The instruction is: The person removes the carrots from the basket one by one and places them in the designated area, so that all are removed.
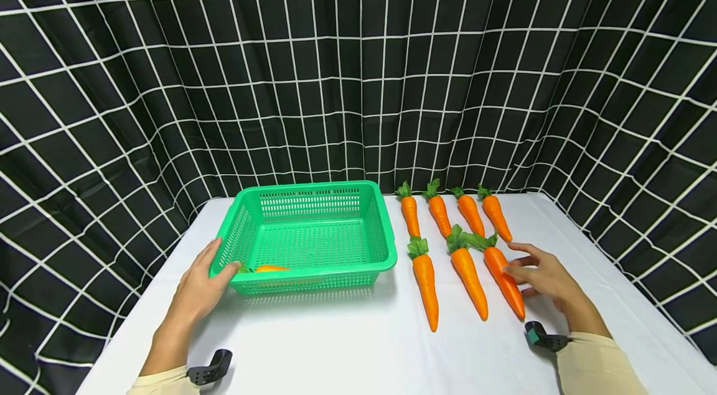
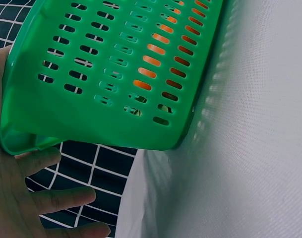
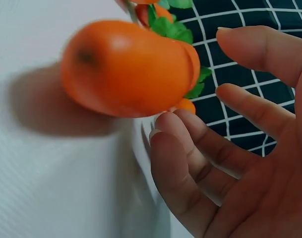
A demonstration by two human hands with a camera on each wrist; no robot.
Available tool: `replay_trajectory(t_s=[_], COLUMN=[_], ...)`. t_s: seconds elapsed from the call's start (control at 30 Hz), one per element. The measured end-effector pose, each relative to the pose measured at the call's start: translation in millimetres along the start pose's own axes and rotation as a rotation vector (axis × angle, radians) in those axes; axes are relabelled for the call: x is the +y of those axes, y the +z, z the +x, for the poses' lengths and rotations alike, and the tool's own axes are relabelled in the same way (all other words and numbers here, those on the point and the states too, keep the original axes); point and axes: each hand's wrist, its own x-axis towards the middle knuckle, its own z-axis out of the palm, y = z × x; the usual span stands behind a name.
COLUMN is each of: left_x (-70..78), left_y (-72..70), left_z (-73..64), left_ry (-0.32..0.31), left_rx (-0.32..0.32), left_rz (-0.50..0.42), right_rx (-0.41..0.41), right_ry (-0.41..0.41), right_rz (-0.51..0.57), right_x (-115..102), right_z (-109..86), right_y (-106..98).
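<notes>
My left hand (image 1: 200, 286) rests at the near left corner of a green plastic basket (image 1: 313, 274), its thumb over the rim. In the left wrist view the other fingers (image 2: 66, 198) are straight and spread outside the basket. On the right, my right hand (image 1: 546, 274) is beside the rightmost carrot (image 1: 502, 277) of the front row, thumb overlapping it. The right wrist view shows that carrot (image 3: 126, 69) tip first, between loosely bent fingers (image 3: 168, 153) and a raised thumb; a gap shows between the thumb and carrot.
Inside the basket, an orange carrot (image 1: 271, 268) lies along the near wall, partly hidden by the rim. Two more front-row carrots (image 1: 469, 280) lie left of my right hand. Behind them is a row of several carrots (image 1: 439, 214). A black gridded curtain (image 1: 358, 71) surrounds the white table (image 1: 313, 345).
</notes>
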Motion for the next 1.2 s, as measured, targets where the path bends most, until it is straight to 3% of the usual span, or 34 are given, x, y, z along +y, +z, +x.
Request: replay_trajectory(t_s=[0.3,0.47,0.83,1.07,1.2], left_x=[-0.1,-1.3,0.5,1.3,0.9], left_y=[-3.0,-3.2,0.0,-2.0,-1.0], left_z=[1.9,3.4,3.0,2.3,2.1], left_ry=[0.024,0.020,0.003,0.004,0.001], left_rx=[0.014,0.011,-0.002,0.001,-0.003], left_rz=[0.014,0.012,0.015,0.014,0.009], right_rx=[0.073,0.077,-0.036,-0.186,-0.297], right_ry=[-0.082,-0.152,-0.402,-0.653,-0.756], right_rz=[0.063,0.179,0.639,0.775,0.780], right_x=[-3,-6,-26,-60,-82], right_z=[-5.8,-11.4,-22.5,-21.5,-17.4], right_y=[-12,-23,-43,-58,-65])
